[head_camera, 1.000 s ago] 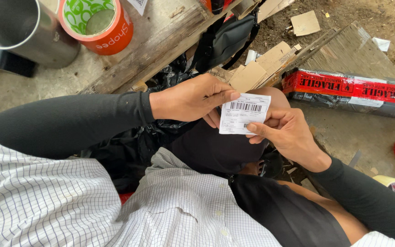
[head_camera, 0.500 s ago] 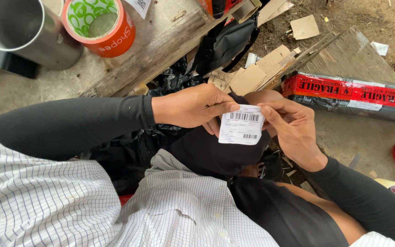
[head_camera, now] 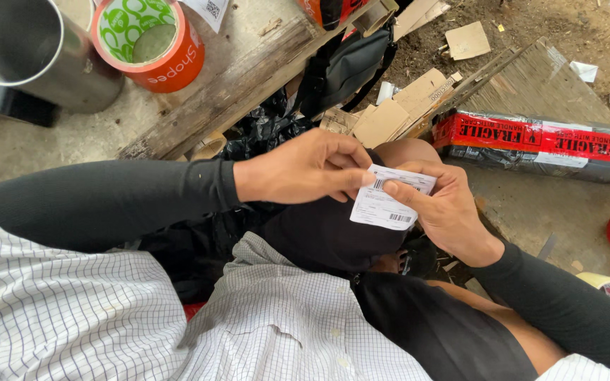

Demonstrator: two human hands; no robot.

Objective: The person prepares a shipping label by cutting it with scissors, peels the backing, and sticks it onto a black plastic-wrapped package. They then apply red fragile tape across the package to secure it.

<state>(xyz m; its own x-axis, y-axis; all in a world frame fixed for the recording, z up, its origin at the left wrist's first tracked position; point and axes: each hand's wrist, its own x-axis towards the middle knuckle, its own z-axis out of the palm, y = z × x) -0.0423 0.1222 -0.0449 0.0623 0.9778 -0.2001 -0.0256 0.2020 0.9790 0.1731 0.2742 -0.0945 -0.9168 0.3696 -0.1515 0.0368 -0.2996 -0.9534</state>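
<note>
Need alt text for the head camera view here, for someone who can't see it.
Both hands hold a white barcode label over the person's lap: the left hand pinches its upper left edge and the right hand grips its right side. Beyond them are an orange tape roll and a steel cup on a concrete surface, and a black parcel wrapped in red tape on the ground.

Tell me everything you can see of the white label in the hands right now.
The white label is a small rectangular paper slip with barcodes and fine print, tilted. The left hand pinches its upper left corner; the right hand holds its right edge, thumb on its face. It hangs above a black-clad knee, slightly curled.
</note>
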